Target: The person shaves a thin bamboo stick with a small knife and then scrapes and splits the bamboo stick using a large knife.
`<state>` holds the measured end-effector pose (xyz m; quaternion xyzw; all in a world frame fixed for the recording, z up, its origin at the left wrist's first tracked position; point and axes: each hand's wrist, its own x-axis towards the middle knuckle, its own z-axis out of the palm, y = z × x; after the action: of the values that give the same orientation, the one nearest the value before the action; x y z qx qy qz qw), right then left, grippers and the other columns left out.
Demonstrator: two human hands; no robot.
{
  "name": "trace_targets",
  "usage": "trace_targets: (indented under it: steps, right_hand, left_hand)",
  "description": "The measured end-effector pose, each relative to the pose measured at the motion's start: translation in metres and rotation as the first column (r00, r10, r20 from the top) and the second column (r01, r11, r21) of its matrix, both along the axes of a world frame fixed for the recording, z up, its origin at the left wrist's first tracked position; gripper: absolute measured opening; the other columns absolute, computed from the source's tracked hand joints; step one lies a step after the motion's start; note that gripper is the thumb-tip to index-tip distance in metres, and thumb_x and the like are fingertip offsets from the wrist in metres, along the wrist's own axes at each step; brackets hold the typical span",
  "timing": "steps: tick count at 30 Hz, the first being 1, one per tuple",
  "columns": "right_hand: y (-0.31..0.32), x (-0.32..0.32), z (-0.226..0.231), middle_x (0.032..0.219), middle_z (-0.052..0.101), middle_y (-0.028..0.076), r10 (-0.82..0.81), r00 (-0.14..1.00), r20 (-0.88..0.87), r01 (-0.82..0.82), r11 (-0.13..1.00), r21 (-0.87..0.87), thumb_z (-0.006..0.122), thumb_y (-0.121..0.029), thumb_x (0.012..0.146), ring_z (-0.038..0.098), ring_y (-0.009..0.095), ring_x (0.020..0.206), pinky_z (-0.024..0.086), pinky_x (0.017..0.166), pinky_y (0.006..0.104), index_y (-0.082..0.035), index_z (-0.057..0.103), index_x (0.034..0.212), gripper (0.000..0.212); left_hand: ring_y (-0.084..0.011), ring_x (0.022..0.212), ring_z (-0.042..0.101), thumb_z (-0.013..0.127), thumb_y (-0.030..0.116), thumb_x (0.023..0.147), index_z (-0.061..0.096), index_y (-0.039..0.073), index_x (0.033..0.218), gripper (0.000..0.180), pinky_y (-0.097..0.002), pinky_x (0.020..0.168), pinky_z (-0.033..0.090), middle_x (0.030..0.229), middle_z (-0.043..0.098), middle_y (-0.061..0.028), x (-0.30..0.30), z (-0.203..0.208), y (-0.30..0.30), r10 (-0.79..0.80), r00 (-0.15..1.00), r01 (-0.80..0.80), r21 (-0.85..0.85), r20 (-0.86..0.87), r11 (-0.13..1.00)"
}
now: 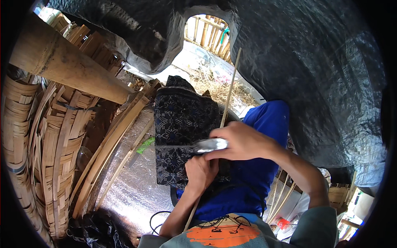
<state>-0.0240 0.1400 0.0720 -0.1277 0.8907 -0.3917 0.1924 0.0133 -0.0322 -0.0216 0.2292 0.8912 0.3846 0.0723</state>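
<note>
A knife (211,145) with a bright metal part and a thin, blurred blade pointing left is in my right hand (242,140), whose fingers are closed around it. Just below, my left hand (200,172) is closed on a thin bamboo strip (230,93). The strip slants from the upper right, passes behind my hands and comes out below near my left forearm. Both hands are above a dark patterned cloth (178,111) spread over my lap, with blue trousers (264,120) showing beside it. My fingers hide where blade and strip meet.
Woven bamboo panels (53,153) and a thick bamboo pole (70,66) stand at the left. A thin stick (124,163) with a green scrap (145,144) lies nearby. Black sheeting (314,74) hangs ahead and right. A black plastic bag (99,229) sits lower left.
</note>
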Motion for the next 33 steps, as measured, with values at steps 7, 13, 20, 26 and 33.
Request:
trace_targets:
  steps: [7,13,20,26,33]
  right_hand:
    - [0.074,0.101,0.015,0.068,0.062,0.006,-0.333,0.732,0.594,0.558,0.794,-0.242,0.069,-0.026,0.086,0.060,0.012,0.055,0.043,0.048,0.0264,-0.001,0.059,0.098,0.029]
    - [0.083,0.168,-0.035,0.062,0.042,-0.005,-0.415,0.761,0.498,0.627,0.669,-0.399,0.062,-0.018,0.092,0.039,0.002,0.044,0.029,0.038,0.0186,-0.002,0.047,0.111,0.029]
    - [0.070,0.161,-0.050,0.062,0.047,-0.004,-0.487,0.523,0.700,0.852,0.296,-0.431,0.063,-0.016,0.091,0.040,0.004,0.044,0.034,0.042,0.0186,-0.005,0.049,0.111,0.026]
    - [0.052,0.124,-0.069,0.078,0.059,0.004,-0.650,0.681,0.336,0.724,0.531,-0.440,0.070,-0.021,0.087,0.054,0.009,0.064,0.044,0.057,0.0257,-0.005,0.054,0.107,0.031]
    - [0.038,0.097,-0.071,0.075,0.059,0.009,-0.699,0.691,0.184,0.679,0.540,-0.496,0.070,-0.027,0.086,0.056,0.017,0.067,0.045,0.061,0.0325,-0.002,0.056,0.101,0.033]
  left_hand:
    - [-0.0382,0.047,0.057,0.060,0.021,0.087,0.057,0.004,0.062,0.031,-0.0445,0.045,0.045,0.050,0.054,-0.0192,-0.008,0.019,0.008,0.046,0.984,-0.036,-0.058,0.172,0.998]
    - [-0.0383,0.052,0.059,0.059,0.020,0.089,0.059,0.001,0.065,0.031,-0.0441,0.049,0.045,0.054,0.056,-0.0191,-0.018,0.024,0.015,0.058,0.953,-0.048,-0.041,0.297,0.998]
    - [-0.0269,0.050,0.061,0.055,0.023,0.093,0.064,0.000,0.075,0.031,-0.0363,0.049,0.047,0.056,0.060,-0.0139,-0.047,0.038,0.009,-0.042,0.816,0.147,-0.136,0.576,0.980]
    - [-0.0133,0.048,0.056,0.051,0.033,0.097,0.064,-0.001,0.082,0.039,-0.0291,0.045,0.042,0.059,0.060,-0.0083,-0.088,0.060,-0.013,-0.125,0.660,0.486,-0.295,0.741,0.823]
    - [-0.0199,0.053,0.058,0.053,0.036,0.094,0.070,0.008,0.083,0.034,-0.0375,0.057,0.048,0.063,0.063,-0.0086,-0.151,0.129,0.015,-0.367,0.797,0.600,-0.699,0.480,0.389]
